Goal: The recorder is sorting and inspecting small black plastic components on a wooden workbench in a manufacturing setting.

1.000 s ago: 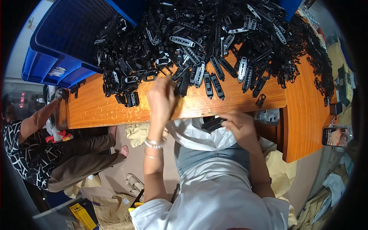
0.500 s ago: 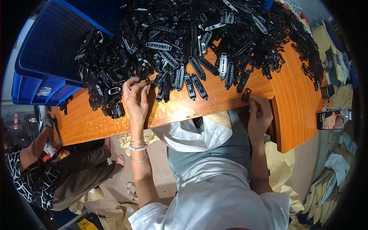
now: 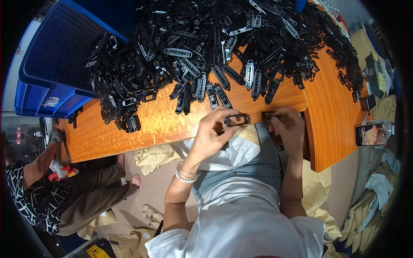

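Between the thumb and fingers of my left hand [image 3: 211,134] is a small black plastic frame [image 3: 236,120] with an opening in its middle. It is held over the table's front edge, above my lap. Facing it, my right hand [image 3: 289,128] pinches another small black plastic part [image 3: 269,115], partly covered by the fingers and a little blurred. The two parts are apart. Just beyond my left hand, a pair of black pieces with grey centres [image 3: 217,95] lie side by side on the wooden table [image 3: 167,124].
A large heap of black plastic parts [image 3: 180,38] covers the table's far side. At the left stands a blue crate [image 3: 56,92]. A white sack [image 3: 232,157] lies on my lap. A phone [image 3: 371,134] is at the right; another person's arm [image 3: 41,161] rests at the table's left end.
My left hand has come from the heap's near edge rightward and toward me, now holding a black frame. My right hand stays near its place, its part lowered slightly toward the left.
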